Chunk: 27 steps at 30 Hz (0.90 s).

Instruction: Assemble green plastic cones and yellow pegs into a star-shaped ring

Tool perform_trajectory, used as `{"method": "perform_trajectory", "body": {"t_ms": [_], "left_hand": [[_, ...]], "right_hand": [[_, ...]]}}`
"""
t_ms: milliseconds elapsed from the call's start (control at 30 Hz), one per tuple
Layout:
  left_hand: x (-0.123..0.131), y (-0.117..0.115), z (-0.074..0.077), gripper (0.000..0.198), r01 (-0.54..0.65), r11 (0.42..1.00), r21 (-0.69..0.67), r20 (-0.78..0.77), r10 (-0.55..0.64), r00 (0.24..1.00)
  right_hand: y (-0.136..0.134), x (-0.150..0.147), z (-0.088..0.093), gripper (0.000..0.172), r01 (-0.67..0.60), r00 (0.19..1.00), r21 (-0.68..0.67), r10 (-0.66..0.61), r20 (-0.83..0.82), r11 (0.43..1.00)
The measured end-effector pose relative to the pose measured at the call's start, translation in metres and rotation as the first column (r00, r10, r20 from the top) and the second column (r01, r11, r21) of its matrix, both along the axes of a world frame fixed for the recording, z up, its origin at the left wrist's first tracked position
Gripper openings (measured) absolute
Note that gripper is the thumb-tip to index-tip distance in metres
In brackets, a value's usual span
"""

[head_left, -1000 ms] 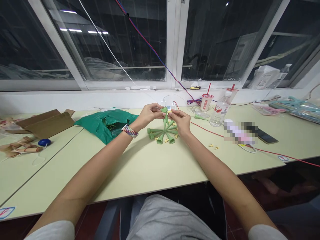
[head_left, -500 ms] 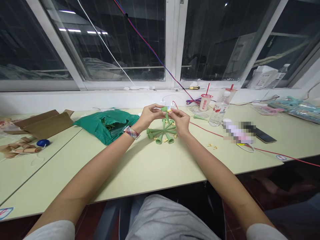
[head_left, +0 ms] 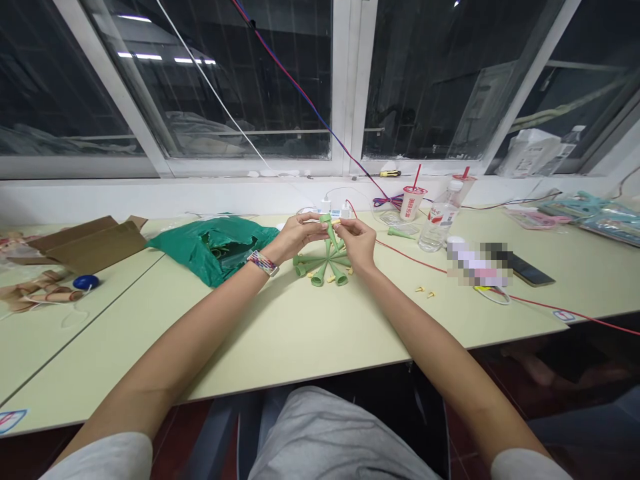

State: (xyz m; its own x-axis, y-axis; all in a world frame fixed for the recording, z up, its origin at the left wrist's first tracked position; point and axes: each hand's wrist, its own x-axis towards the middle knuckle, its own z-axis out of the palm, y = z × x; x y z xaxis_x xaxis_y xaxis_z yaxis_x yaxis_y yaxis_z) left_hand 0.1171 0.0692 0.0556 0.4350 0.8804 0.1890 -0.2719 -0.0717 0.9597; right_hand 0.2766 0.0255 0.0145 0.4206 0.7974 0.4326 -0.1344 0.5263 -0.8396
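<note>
My left hand [head_left: 299, 238] pinches a green plastic watering spike [head_left: 326, 219] by its wide end, with the tip slanting down. Closed beside it, my right hand [head_left: 359, 241] has its fingertips on a small yellow plastic valve [head_left: 337, 221] at the spike's side; the fingers partly cover it. Below both hands, several more green spikes [head_left: 317, 275] lie in a ring on the table, wide ends outward and tips together. Small yellow valves [head_left: 350, 271] lie among them. Two loose yellow valves [head_left: 431, 294] rest further right, and a single spike [head_left: 399, 233] lies behind.
A torn green plastic bag [head_left: 215, 243] lies left of the ring, near an open cardboard box [head_left: 97, 247] and a blue ball [head_left: 86, 283]. To the right stand a water bottle [head_left: 438, 223] and drink cups [head_left: 413, 203]. A red cable [head_left: 415, 263] crosses the table near a phone [head_left: 530, 268].
My right fingertips have shifted slightly left, closer against the held spike. The spike stays in my left hand, and the ring on the table looks the same.
</note>
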Motion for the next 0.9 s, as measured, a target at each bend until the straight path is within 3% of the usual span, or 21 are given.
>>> {"method": "perform_trajectory", "body": {"t_ms": [133,367,633,833,900], "left_hand": [[0.0,0.001,-0.003,0.041,0.001,0.999,-0.041,0.022,0.0,1.0],[0.0,-0.002,0.0,0.052,-0.017,0.987,0.157,-0.033,0.023,0.999],[0.003,-0.012,0.012,0.056,-0.06,0.956,0.287,-0.14,0.104,0.985],[0.003,-0.012,0.017,0.045,-0.023,0.983,0.183,-0.151,0.051,0.987],[0.003,-0.012,0.018,0.042,-0.01,0.99,0.138,-0.132,0.028,0.991]], "right_hand": [[-0.002,-0.001,-0.001,0.036,0.019,1.0,-0.008,-0.019,0.022,1.0],[-0.001,0.0,-0.002,0.031,0.038,0.999,-0.013,-0.038,0.005,0.999],[0.002,0.0,-0.004,0.034,0.026,0.999,-0.05,-0.028,-0.032,0.998],[-0.001,-0.003,-0.002,0.036,0.013,0.998,-0.054,-0.01,0.055,0.998],[-0.005,0.002,0.0,0.036,-0.048,0.994,-0.057,0.054,0.099,0.997]]}}
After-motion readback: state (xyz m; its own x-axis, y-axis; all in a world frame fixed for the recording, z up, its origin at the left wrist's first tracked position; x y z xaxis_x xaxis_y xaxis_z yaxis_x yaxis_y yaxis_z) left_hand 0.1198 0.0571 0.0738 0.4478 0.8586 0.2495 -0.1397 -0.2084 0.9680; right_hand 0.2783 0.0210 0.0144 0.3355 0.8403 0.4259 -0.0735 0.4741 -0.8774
